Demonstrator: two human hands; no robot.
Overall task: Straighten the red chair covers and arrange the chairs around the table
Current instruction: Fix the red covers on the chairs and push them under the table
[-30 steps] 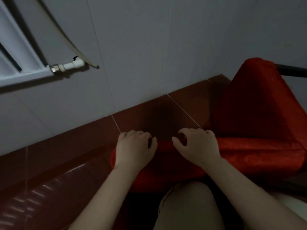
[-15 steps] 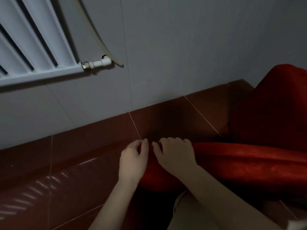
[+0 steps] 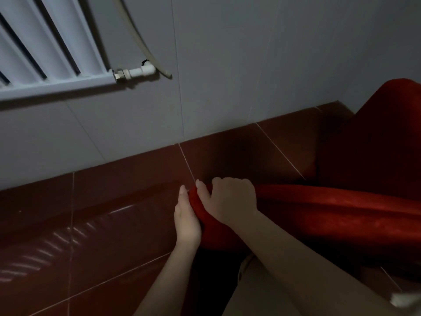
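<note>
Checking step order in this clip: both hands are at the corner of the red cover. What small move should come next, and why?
Probably tug the corner down and leftward to pull the red chair cover taut. The right hand grips the bunched corner, the left hand lies against it with fingers hidden, and a thick fold runs rightward from it.

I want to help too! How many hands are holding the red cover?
2. The left hand holds the corner of the red cover from the side; the right hand grips it from on top, right beside the left.
</note>
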